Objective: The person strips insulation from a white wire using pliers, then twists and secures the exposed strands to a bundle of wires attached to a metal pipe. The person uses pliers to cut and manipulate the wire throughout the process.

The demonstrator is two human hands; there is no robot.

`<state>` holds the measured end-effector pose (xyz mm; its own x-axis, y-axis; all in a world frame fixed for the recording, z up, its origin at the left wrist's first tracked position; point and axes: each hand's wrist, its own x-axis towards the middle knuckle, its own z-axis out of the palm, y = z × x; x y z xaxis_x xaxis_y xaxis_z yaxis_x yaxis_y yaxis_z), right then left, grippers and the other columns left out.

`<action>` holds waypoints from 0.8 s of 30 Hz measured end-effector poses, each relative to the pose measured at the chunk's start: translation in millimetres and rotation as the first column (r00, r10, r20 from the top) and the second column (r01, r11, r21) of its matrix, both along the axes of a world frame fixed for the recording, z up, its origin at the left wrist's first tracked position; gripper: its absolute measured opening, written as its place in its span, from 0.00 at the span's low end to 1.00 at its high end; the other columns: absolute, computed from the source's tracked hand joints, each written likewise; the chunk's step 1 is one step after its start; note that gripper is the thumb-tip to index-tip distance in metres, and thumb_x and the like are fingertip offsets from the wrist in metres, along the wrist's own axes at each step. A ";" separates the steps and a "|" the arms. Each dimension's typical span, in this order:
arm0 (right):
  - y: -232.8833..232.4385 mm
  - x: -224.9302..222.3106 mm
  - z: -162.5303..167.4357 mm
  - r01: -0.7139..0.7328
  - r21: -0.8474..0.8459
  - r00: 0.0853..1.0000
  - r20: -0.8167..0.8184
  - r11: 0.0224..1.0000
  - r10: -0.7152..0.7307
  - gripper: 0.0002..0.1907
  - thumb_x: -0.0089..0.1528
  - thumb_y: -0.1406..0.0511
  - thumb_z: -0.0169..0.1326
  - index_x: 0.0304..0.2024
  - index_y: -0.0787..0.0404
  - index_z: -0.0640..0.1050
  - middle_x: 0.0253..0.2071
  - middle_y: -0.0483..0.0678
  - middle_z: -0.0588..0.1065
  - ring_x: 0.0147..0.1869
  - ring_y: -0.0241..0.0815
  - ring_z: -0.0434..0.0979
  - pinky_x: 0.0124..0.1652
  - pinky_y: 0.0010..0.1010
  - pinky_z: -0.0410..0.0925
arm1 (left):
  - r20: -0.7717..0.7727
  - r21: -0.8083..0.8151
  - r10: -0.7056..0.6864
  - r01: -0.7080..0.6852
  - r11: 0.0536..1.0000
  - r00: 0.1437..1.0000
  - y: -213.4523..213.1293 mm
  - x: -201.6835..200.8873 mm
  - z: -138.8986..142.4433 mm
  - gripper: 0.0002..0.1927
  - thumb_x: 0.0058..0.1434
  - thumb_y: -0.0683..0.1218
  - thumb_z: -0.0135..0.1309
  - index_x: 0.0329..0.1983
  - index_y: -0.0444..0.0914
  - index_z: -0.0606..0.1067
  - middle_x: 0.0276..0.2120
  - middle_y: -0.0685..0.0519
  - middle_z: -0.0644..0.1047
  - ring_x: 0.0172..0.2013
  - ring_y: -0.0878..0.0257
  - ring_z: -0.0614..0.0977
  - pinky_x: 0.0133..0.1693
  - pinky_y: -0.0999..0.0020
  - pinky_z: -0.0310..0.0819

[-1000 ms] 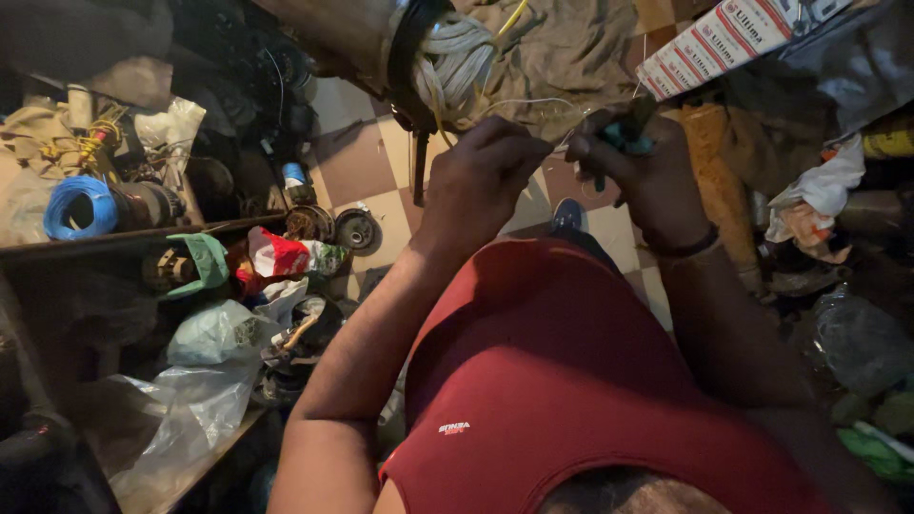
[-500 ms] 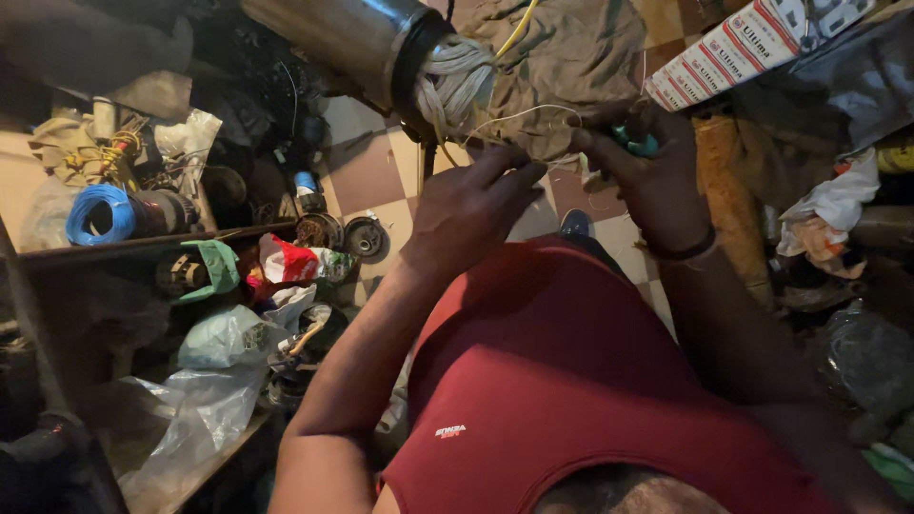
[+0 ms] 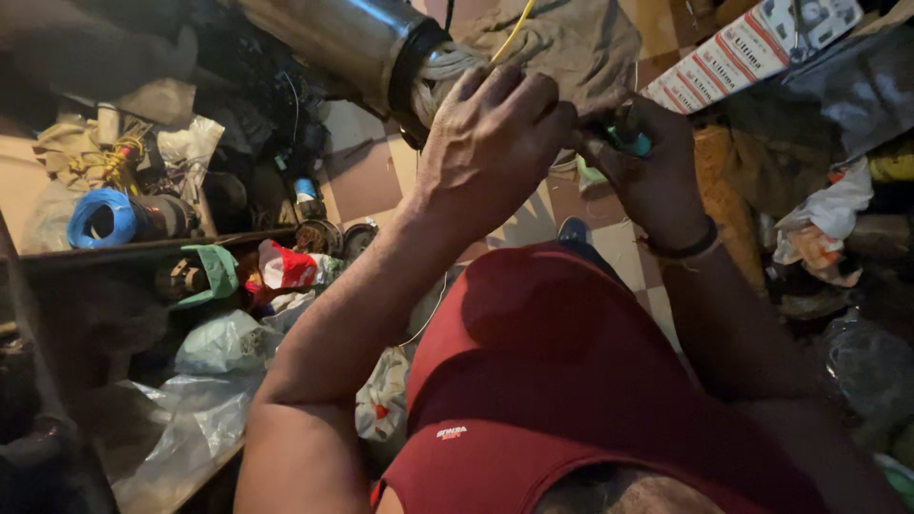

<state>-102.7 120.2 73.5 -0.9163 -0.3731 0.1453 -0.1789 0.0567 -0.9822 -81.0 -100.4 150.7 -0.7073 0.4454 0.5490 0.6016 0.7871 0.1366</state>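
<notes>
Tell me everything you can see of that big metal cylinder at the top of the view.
The metal cylinder is a long shiny steel-looking tube, lying tilted from the upper left down toward the middle. Its near end carries a dark band, and beyond that pale windings show, with a yellow wire running up from them. It lies above the checked floor, beside a grey cloth. The left hand is raised right at that end; whether it touches is unclear.

cluttered repair workshop: metal motor cylinder [image 3: 347, 38], wire spools [image 3: 100, 217], spare parts, bags on tiled floor [image 3: 367, 181].
</notes>
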 end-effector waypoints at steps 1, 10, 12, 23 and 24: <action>0.9 -1.3 0.8 -0.020 0.034 0.998 -0.061 0.999 0.022 0.08 0.72 0.69 0.58 0.52 0.66 0.79 0.42 0.47 0.78 0.44 0.32 0.79 0.45 0.26 0.74 | 0.021 0.035 -0.004 0.003 0.999 1.000 1.3 -1.6 -0.6 0.05 0.62 0.44 0.61 0.40 0.40 0.80 0.38 0.53 0.75 0.44 0.58 0.81 0.45 0.58 0.79; 9.9 -18.2 30.2 0.045 0.058 0.991 -0.129 0.997 -0.037 0.27 0.71 0.74 0.57 0.68 0.63 0.59 0.54 0.47 0.72 0.55 0.34 0.76 0.54 0.30 0.74 | 0.076 0.476 0.065 -0.093 0.875 0.995 -3.7 3.5 -11.7 0.05 0.69 0.38 0.60 0.45 0.39 0.77 0.41 0.52 0.76 0.41 0.57 0.83 0.42 0.66 0.81; 9.7 -17.7 40.8 -0.001 0.037 0.997 -0.073 0.999 0.004 0.22 0.74 0.74 0.54 0.66 0.62 0.62 0.55 0.49 0.73 0.56 0.34 0.75 0.57 0.30 0.74 | 0.100 0.587 0.080 -0.124 0.800 0.992 -2.6 3.4 -11.3 0.06 0.69 0.37 0.61 0.46 0.39 0.77 0.41 0.52 0.77 0.38 0.58 0.83 0.41 0.68 0.80; -9.8 1.8 67.9 -0.358 -0.459 0.891 0.092 0.813 0.444 0.24 0.72 0.54 0.57 0.66 0.55 0.69 0.44 0.47 0.78 0.47 0.36 0.81 0.45 0.28 0.75 | 0.199 0.672 0.147 -0.244 0.700 0.969 -6.9 9.3 -5.4 0.05 0.70 0.37 0.59 0.46 0.37 0.77 0.39 0.51 0.77 0.34 0.60 0.82 0.38 0.68 0.77; -11.6 -0.6 66.6 -0.457 -0.430 0.860 0.006 0.778 0.509 0.27 0.71 0.52 0.59 0.66 0.55 0.69 0.48 0.47 0.77 0.51 0.37 0.80 0.49 0.31 0.76 | 0.203 0.674 0.157 -0.254 0.694 0.967 -6.4 8.5 -4.6 0.04 0.69 0.38 0.60 0.46 0.37 0.77 0.38 0.50 0.77 0.33 0.60 0.81 0.38 0.68 0.77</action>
<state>-103.3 108.6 140.1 -0.6504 -0.7038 0.2858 0.0404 -0.4077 -0.9122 -72.5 -106.8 146.1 -0.8160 -0.1876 0.5468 0.3770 0.5444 0.7494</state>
